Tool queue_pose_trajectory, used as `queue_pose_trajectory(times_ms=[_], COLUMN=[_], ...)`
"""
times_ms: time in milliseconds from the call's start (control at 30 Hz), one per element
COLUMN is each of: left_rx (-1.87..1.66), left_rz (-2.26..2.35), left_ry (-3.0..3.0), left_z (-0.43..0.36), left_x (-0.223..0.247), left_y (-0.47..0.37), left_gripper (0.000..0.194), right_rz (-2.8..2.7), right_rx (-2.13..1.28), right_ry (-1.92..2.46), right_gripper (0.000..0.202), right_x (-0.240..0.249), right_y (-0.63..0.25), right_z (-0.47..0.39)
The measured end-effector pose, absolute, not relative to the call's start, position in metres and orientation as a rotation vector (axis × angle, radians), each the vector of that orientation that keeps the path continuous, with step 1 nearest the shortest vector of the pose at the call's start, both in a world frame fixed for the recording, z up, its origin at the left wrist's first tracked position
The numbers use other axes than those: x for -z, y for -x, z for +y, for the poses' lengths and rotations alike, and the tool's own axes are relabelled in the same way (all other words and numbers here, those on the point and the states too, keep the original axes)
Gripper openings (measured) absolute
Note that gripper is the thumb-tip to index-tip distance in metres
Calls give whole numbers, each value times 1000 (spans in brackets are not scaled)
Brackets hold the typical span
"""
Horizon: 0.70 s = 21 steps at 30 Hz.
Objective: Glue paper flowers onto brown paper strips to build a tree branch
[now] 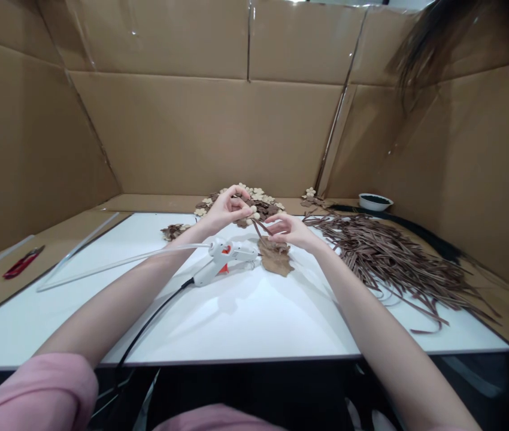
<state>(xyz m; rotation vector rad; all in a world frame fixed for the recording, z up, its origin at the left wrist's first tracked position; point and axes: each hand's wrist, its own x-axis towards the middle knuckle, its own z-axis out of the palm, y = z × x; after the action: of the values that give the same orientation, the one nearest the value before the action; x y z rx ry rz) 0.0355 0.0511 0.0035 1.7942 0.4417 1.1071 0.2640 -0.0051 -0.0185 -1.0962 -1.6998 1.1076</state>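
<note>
Flower [255,212], pale, held up above white tabletop [272,326], at fingertips of left hand [227,211]; thumb and forefinger brought together, flower pinched between tips by the look of it. Just below flower: strip [261,227], brown, narrow, long axis slanting from flower down and rightward to right hand [291,231]. Whether joined to flower, cannot tell. Key relation: flower at upper-left end of strip, right hand by lower-right end, left hand clearly nearer flower. Right hand loosely curled, fingers parted, tips close to strip; firm hold or mere touch, cannot tell.

Below strip: leaf [276,261], brown, lying on tabletop. Left of leaf, between forearms: gun [209,268], white, nozzle pointing right toward leaf; clear stick [102,270] at its back end, slanting left past left forearm. Beyond hands: flower heap [271,207], pale and brown mixed. Right of right hand: strip heap [384,251], white bowl [373,207] behind. Far left, well apart: red tool [24,262].
</note>
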Motion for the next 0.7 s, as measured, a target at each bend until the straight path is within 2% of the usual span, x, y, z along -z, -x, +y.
queue_pose_trajectory(times_ms=[233,367,500,700], left_rx=[-1113,-1098,-1111,-1103], left_rz=[437,421,429,414], left_ry=[-1790,-1774,-1795,-1799], left_z=[44,42,38,36], left_x=[-4,-6,-7,-6], left_y=[-40,-44,-48,-52], left_gripper=[43,44,42,43], right_rz=[-1647,-1588,-1542,-1450], right_rx=[-1223,-1149,-1053,-1042], right_ry=[838,917,997,954], right_gripper=[64,60,63,62], right_x=[12,13,13,15], right_y=[-262,-242,-223,-214], right_z=[-6,-9,-14,-12])
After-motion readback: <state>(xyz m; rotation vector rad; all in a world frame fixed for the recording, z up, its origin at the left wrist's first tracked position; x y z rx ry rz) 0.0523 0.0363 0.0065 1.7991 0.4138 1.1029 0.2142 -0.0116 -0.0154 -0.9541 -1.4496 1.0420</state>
